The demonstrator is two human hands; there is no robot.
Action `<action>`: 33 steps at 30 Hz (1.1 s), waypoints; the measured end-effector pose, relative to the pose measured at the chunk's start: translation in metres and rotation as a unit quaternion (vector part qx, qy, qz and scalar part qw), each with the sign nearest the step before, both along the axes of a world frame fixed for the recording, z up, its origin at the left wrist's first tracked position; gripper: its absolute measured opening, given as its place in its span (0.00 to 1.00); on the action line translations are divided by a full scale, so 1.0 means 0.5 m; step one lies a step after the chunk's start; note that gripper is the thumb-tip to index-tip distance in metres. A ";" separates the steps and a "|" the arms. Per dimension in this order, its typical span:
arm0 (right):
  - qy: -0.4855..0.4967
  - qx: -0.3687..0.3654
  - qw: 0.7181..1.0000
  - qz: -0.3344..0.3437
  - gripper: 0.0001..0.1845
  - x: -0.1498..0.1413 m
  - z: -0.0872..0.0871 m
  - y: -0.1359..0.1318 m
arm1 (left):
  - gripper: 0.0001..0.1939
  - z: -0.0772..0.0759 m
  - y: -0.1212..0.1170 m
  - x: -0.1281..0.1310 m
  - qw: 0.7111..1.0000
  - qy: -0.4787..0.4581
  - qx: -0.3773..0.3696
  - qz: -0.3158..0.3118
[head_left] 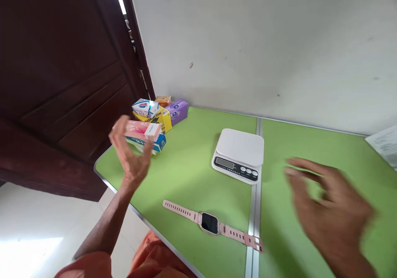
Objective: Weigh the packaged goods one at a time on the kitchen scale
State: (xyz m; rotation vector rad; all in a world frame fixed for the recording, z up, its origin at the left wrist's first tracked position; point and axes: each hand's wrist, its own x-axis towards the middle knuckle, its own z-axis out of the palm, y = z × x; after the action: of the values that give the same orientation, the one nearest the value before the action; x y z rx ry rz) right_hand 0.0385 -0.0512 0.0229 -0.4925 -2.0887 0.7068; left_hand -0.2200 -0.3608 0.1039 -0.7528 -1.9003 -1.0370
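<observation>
My left hand [132, 154] is raised at the left side of the table, fingers spread, in front of a pink box [139, 130]. That box lies on top of a blue box [160, 143]; whether my fingertips touch either one I cannot tell. Over the right half of the table hovers my right hand [328, 203], slightly blurred, with its fingers curved and apart and nothing between them. Between my hands is a white kitchen scale [240, 148] with a dark display. A pink smartwatch [210, 223] lies flat, strap stretched out, nearer to me.
Behind the pink box are a yellow box [167, 121], a white-and-blue box [145, 108], a purple pack [180, 112] and an orange box [163, 100]. A metal seam [254, 212] divides the green table [192, 166]. Paper [384, 143] lies at the right, and a dark door [62, 84] stands left.
</observation>
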 end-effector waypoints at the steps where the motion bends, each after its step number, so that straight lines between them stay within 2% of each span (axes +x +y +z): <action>1: 0.005 -0.006 1.000 0.022 0.20 -0.057 0.024 -0.039 | 0.46 0.000 -0.031 -0.033 0.998 -0.015 0.038 0.041; 3: -0.001 -0.024 0.990 0.139 0.25 -0.172 0.056 -0.117 | 0.50 -0.012 -0.082 -0.093 0.988 -0.087 0.103 0.080; 4: -0.010 -0.030 0.980 0.194 0.30 -0.227 0.064 -0.154 | 0.51 -0.021 -0.102 -0.119 0.980 -0.137 0.125 0.074; 7: -0.023 -0.045 0.957 0.286 0.41 -0.371 0.069 -0.250 | 0.50 -0.050 -0.149 -0.179 0.948 -0.286 0.137 -0.020; 9: -0.033 -0.055 0.951 0.303 0.47 -0.440 0.068 -0.294 | 0.52 -0.061 -0.175 -0.208 0.929 -0.340 0.115 -0.089; 11: -0.047 -0.060 0.950 0.302 0.48 -0.487 0.073 -0.322 | 0.57 -0.063 -0.196 -0.231 0.919 -0.362 0.095 -0.124; 13: -0.060 -0.060 0.953 0.292 0.44 -0.514 0.080 -0.336 | 0.61 -0.059 -0.209 -0.248 0.913 -0.378 0.079 -0.130; 15: -0.067 -0.062 0.955 0.281 0.40 -0.523 0.088 -0.342 | 0.60 -0.053 -0.214 -0.257 0.913 -0.386 0.064 -0.116; 18: -0.057 -0.077 0.957 0.273 0.38 -0.513 0.096 -0.337 | 0.52 -0.042 -0.203 -0.252 0.928 -0.363 0.035 -0.076; 21: -0.026 -0.099 0.954 0.280 0.38 -0.475 0.102 -0.308 | 0.47 -0.026 -0.173 -0.220 0.945 -0.320 0.025 -0.056; 24: 0.008 -0.124 0.955 0.268 0.37 -0.399 0.107 -0.242 | 0.48 -0.008 -0.114 -0.166 0.955 -0.283 0.018 -0.084; 26: 0.022 -0.140 0.959 0.245 0.36 -0.329 0.110 -0.181 | 0.47 -0.006 -0.056 -0.124 0.958 -0.260 -0.007 -0.120; 29: 0.012 -0.174 0.969 0.175 0.34 -0.217 0.108 -0.086 | 0.45 -0.028 0.054 -0.071 0.941 -0.263 -0.050 -0.208; 33: -0.045 -0.226 0.970 0.074 0.37 -0.116 0.073 0.010 | 0.45 -0.099 0.202 -0.036 0.881 -0.325 -0.072 -0.336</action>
State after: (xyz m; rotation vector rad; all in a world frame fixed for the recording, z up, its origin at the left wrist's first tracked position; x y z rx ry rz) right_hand -0.0194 -0.0463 0.0595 -0.6291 -2.0622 1.2833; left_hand -0.2381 -0.2598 0.0543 -1.3345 -2.3518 -1.7585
